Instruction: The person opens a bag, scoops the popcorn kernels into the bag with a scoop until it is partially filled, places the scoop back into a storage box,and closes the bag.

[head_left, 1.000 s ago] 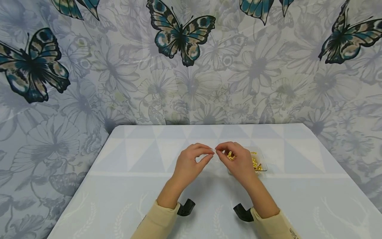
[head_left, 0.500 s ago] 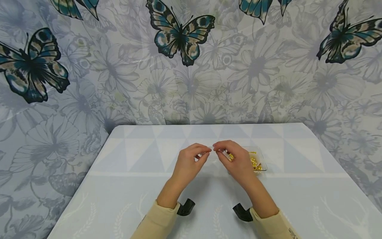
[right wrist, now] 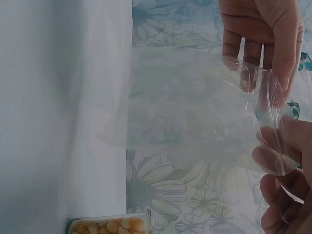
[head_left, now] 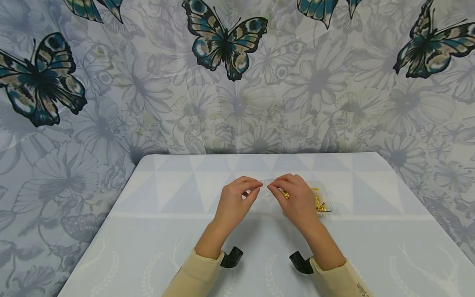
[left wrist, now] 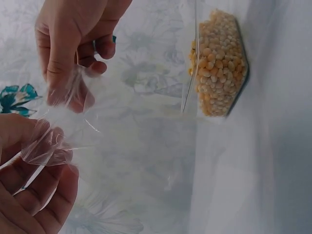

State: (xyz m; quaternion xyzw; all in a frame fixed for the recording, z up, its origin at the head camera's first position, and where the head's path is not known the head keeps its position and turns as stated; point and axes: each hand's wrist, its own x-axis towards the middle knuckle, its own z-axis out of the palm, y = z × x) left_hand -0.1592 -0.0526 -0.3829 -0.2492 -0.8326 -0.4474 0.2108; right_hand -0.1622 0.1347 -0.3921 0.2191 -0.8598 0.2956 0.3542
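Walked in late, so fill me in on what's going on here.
A person pinches one end of a thin, clear plastic bag between the left hand and right hand, holding it above a pale grey-and-white patterned table. A clear rectangular container of yellow corn kernels sits on the table, partly hidden behind the right hand. No kernels show in the bag.

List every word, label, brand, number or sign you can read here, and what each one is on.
Right sleeve: dark lettering near the picture's bottom edge, possibly "ES…"; too small to read for certain.
Clear plastic bag: no text visible.
Clear container of yellow kernels: no text visible.
Nothing else shows readable text.
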